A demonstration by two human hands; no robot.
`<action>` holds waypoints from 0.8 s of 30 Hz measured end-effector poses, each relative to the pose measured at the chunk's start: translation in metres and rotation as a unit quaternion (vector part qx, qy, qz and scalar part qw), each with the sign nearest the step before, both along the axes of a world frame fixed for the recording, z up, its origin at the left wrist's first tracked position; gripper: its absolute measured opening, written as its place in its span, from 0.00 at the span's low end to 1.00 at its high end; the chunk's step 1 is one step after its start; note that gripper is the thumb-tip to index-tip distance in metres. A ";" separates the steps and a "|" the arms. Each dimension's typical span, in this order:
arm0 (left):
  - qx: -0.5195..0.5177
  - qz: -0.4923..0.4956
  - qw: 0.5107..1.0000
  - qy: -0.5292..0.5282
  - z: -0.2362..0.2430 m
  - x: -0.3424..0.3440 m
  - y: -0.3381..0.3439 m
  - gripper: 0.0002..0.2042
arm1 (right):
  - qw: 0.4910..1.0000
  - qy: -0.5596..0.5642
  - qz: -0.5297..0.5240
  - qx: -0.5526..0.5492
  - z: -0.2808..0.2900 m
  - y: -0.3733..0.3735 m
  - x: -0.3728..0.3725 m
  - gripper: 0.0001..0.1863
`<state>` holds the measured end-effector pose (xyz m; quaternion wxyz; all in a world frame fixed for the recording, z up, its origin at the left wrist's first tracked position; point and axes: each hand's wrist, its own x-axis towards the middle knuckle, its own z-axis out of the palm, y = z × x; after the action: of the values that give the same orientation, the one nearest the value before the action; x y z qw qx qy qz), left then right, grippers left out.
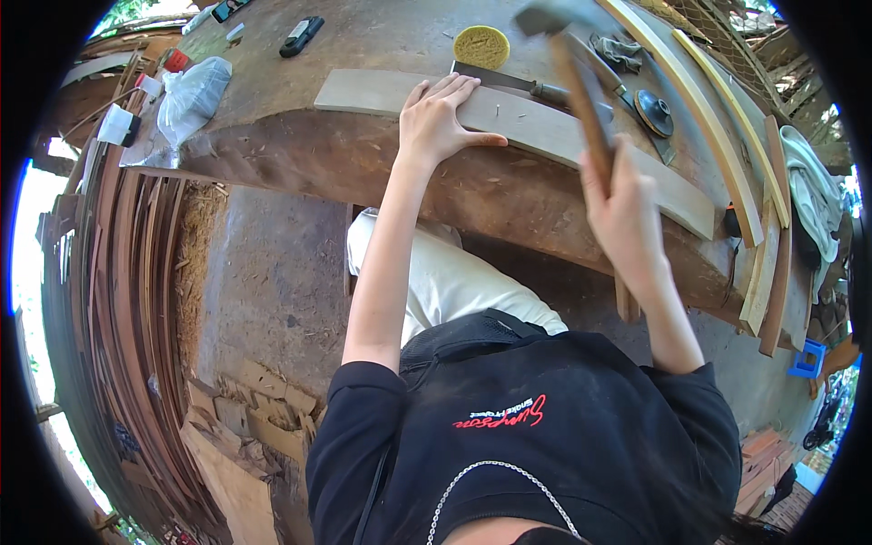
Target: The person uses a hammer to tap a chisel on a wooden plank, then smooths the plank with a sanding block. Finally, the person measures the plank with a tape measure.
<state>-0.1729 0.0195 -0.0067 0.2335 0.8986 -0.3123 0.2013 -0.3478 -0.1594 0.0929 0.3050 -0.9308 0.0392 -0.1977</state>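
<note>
A long pale plank (363, 89) lies along the near edge of a wooden workbench (272, 82). My left hand (439, 113) rests on the plank, its fingers laid over the top face and its thumb spread out along the near edge. Just to the right of that hand, a thin nail (497, 111) stands up from the wood, and a second nail (522, 115) shows beside it. My right hand (622, 204) is closed around the wooden handle of a hammer (581, 91), raised over the plank's right part. The hammer's head is smeared by motion.
Behind the plank are a flat-bladed tool (495, 77), a round yellow disc (481, 47) and an angle grinder (652, 113). A plastic bag (193, 95) and a black device (302, 36) sit at the left. Long wood strips (699, 109) lie at the right; stacked boards (109, 345) flank the left.
</note>
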 end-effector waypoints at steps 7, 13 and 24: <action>0.055 -0.036 0.997 -0.042 0.005 0.012 0.009 0.45 | 0.993 0.111 0.007 -0.046 -0.011 -0.018 -0.005 0.20; 0.128 -0.067 0.989 0.027 0.034 0.010 0.013 0.43 | 0.989 0.129 -0.048 0.061 -0.009 -0.037 -0.033 0.23; 0.126 -0.029 0.972 0.198 0.085 0.023 -0.002 0.33 | 0.953 0.161 -0.124 0.223 -0.015 -0.057 -0.059 0.24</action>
<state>-0.1495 0.0170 0.0782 0.1811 0.9334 -0.3084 -0.0284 -0.4069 -0.2159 0.0775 0.4680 -0.8462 0.2458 -0.0673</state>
